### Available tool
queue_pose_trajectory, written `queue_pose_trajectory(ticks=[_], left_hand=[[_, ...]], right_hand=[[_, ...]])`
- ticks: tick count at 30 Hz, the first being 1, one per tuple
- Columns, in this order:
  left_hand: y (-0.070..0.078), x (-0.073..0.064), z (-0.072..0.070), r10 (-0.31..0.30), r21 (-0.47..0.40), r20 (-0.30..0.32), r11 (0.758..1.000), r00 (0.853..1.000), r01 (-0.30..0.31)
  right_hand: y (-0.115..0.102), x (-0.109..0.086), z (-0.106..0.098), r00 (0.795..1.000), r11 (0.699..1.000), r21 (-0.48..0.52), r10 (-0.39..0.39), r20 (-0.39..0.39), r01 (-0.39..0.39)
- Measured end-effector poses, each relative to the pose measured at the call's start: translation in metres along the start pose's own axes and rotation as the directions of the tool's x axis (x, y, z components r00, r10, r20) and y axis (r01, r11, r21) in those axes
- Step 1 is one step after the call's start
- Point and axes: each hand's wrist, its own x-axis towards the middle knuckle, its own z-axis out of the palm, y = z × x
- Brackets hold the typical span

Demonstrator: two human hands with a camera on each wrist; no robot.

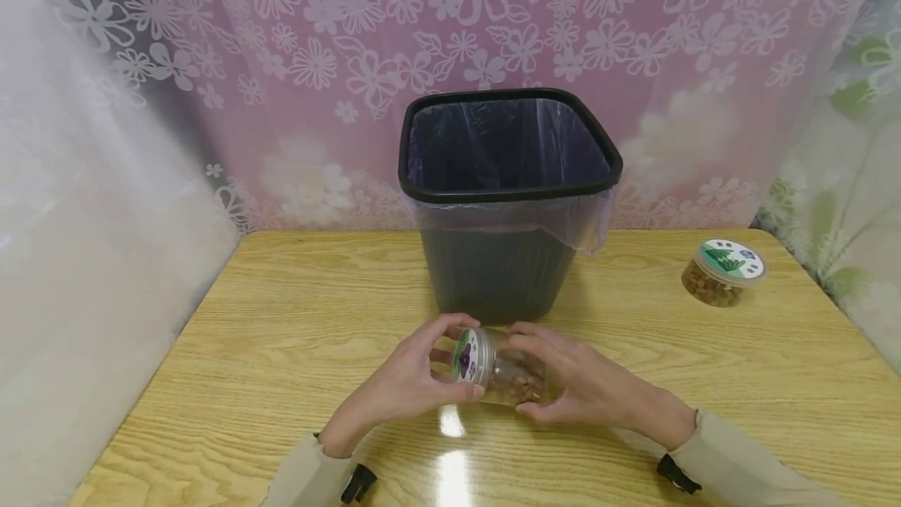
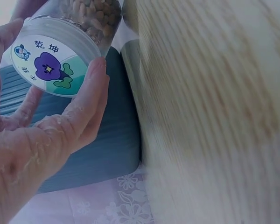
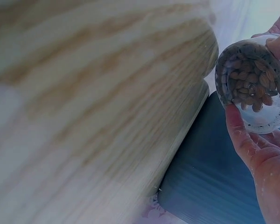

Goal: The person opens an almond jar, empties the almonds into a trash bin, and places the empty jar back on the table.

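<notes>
A clear screw-top jar (image 1: 517, 378) of brown, almond-like nuts is on its side between my hands, in front of the bin. Its lid (image 2: 49, 70) carries a white and green label with a purple flower. My left hand (image 1: 415, 374) grips the lid end, thumb and fingers spread round the rim. With the right hand (image 1: 584, 374) I hold the jar's body near the base. The right wrist view looks through the round bottom (image 3: 254, 84) at the nuts, gathered towards one side.
A dark bin (image 1: 500, 272) with a black rim and a purple liner stands at the table's back. To the right sits a shorter lidded tub (image 1: 714, 288) of nuts. The wooden table (image 1: 281, 319) is backed by a pink floral curtain (image 1: 317, 139).
</notes>
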Motion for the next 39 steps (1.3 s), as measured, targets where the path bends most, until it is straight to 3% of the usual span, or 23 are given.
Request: queue_pose_trajectory(ticks=[7, 23, 33, 39], left_hand=[[-0.0024, -0.0013, -0.0019, 0.042, 0.006, 0.038, 0.999, 0.998, -0.042], [-0.0007, 0.0040, -0.0066, 0.079, 0.006, 0.050, 0.997, 0.996, -0.079], [-0.0022, 0.0014, -0.0055, 0.035, -0.030, 0.035, 0.999, 0.999, -0.034], [-0.0019, 0.0000, -0.0034, 0.002, -0.007, 0.020, 1.000, 1.000, -0.002]], right_hand=[[0.0000, -0.0003, 0.0006, 0.999, 0.999, 0.019, 0.040, 0.018, -0.040], [-0.0001, -0.0002, -0.0012, 0.999, 0.998, 0.035, 0.047, 0.015, -0.048], [0.0005, -0.0009, 0.0005, 1.000, 1.000, -0.003, 0.019, -0.008, -0.019], [-0.0011, -0.0009, 0.0010, 1.000, 1.000, -0.005, 0.028, 0.004, -0.028]])
